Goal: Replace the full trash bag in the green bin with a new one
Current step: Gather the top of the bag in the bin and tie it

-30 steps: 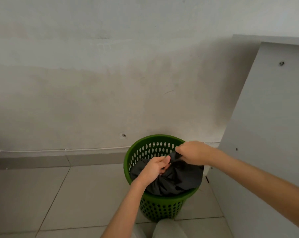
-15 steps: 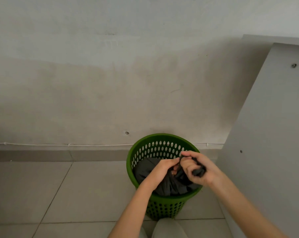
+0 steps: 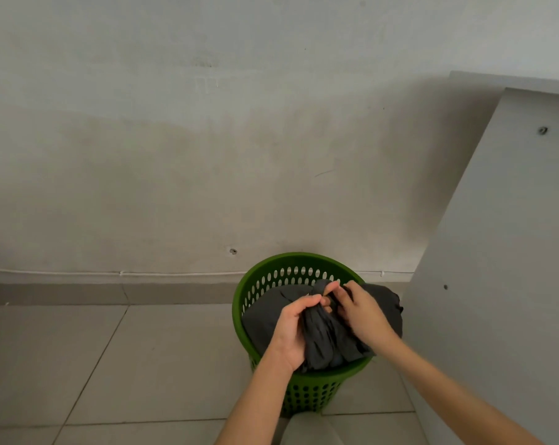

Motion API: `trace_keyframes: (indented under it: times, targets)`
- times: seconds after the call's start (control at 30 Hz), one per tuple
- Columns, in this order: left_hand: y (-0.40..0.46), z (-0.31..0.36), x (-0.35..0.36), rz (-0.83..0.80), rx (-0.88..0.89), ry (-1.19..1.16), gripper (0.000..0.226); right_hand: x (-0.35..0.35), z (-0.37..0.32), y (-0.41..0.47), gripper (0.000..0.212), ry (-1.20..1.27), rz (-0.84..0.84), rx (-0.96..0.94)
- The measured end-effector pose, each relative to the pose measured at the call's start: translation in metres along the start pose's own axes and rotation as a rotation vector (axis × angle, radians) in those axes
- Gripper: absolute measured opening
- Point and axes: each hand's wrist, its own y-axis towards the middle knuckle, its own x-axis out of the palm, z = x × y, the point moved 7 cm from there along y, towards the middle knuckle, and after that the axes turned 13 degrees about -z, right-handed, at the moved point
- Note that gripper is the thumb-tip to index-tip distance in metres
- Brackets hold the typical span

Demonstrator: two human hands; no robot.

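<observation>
Trash bag (image 3: 327,335), dark grey and bunched at its neck, sits inside the green bin (image 3: 307,385) on the tiled floor (image 3: 111,364) by the wall (image 3: 207,155), left hand (image 3: 292,329) and right hand (image 3: 364,316) both with fingers (image 3: 310,300) closed around its gathered top.

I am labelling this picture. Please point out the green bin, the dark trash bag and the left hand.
green bin (image 3: 299,379), head view, near rim.
dark trash bag (image 3: 265,311), head view, smooth left part.
left hand (image 3: 292,332), head view, back of the hand.
</observation>
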Motion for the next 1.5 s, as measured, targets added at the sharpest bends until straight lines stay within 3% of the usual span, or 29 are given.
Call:
trace_keyframes:
  times: [0.07,0.13,0.17,0.23,0.33,0.4,0.5,0.63,0.73,0.93,1.0,1.1,1.23,1.37,1.5]
  targets:
    - [-0.002,0.001,0.002,-0.011,0.018,0.052,0.033,0.007,-0.022,-0.013,0.012,-0.481,0.096,-0.145]
    - [-0.006,0.0,0.002,-0.026,-0.007,0.106,0.031,0.02,-0.031,-0.022,0.038,-0.913,0.157,-0.217]
    - [-0.008,-0.001,0.002,-0.028,-0.029,0.141,0.029,0.024,-0.031,-0.023,0.05,-1.006,0.177,-0.211]
    - [-0.01,-0.001,-0.003,-0.023,-0.064,0.247,0.028,0.032,-0.042,-0.033,0.052,-1.178,0.19,-0.254]
    - [-0.012,-0.003,-0.003,-0.048,-0.114,0.419,0.034,0.042,-0.056,-0.046,0.031,-1.385,-0.112,-0.195]
    - [-0.013,-0.002,-0.001,-0.065,-0.131,0.475,0.038,0.044,-0.051,-0.05,0.032,-1.394,-0.294,-0.15]
    - [-0.012,0.0,-0.001,-0.072,-0.175,0.599,0.031,0.048,-0.052,-0.05,0.029,-1.51,-0.376,-0.182]
    - [-0.013,-0.004,0.003,-0.142,-0.308,0.71,0.035,0.031,-0.068,-0.043,0.025,-1.429,-0.413,-0.243]
    - [-0.014,-0.005,0.008,-0.186,-0.369,0.754,0.037,0.021,-0.071,-0.033,0.026,-1.314,-0.586,-0.182]
    - [-0.008,-0.012,0.017,-0.152,-0.266,0.858,0.028,0.035,-0.07,-0.006,0.014,-1.226,-0.75,-0.196]
    - [-0.006,-0.013,0.016,-0.095,-0.203,0.815,0.021,0.034,-0.066,0.005,0.019,-1.035,-0.761,-0.196]
    - [-0.009,-0.013,0.009,-0.02,-0.144,0.703,0.016,0.023,-0.061,0.018,0.035,-0.496,-0.69,-0.158]
    - [-0.012,-0.013,-0.004,0.056,-0.109,0.535,0.029,-0.008,-0.048,0.031,0.01,0.004,-0.486,-0.155]
    - [-0.013,-0.008,-0.01,0.073,-0.084,0.385,0.049,0.004,-0.02,0.017,0.032,-0.15,-0.655,-0.088]
    - [-0.012,-0.012,-0.011,0.097,-0.141,0.379,0.045,0.004,-0.011,0.015,0.026,-0.122,-0.613,-0.098]
